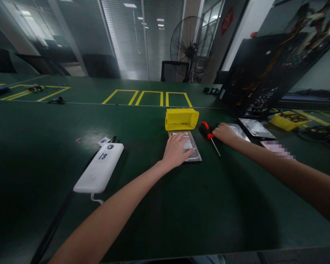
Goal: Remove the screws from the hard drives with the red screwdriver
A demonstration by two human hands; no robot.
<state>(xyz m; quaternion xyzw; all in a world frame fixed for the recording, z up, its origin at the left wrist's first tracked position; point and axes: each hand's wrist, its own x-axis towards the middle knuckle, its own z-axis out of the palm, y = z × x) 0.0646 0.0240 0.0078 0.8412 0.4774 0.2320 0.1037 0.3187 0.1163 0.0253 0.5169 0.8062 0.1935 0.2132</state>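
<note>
A hard drive (195,154) lies flat in front of me, with a pale label on top. My left hand (178,148) rests across it, fingers stretched out and apart, covering much of its left side. Just right of the drive is a red-and-black screwdriver (207,131), its shaft pointing towards me. Beside its handle, my right hand (222,132) is closed low over the table; a small dark bit shows at the fingertips, too small to name. Directly behind the drive, a yellow bin (181,126) sits with its opening facing me.
Further right lie more drives (255,128) and a second yellow bin (287,121) with dark parts. A black computer case (253,77) with loose cables stands behind them. To the left is a white power bank (100,168) with a cable. Yellow tape marks the green table (143,227).
</note>
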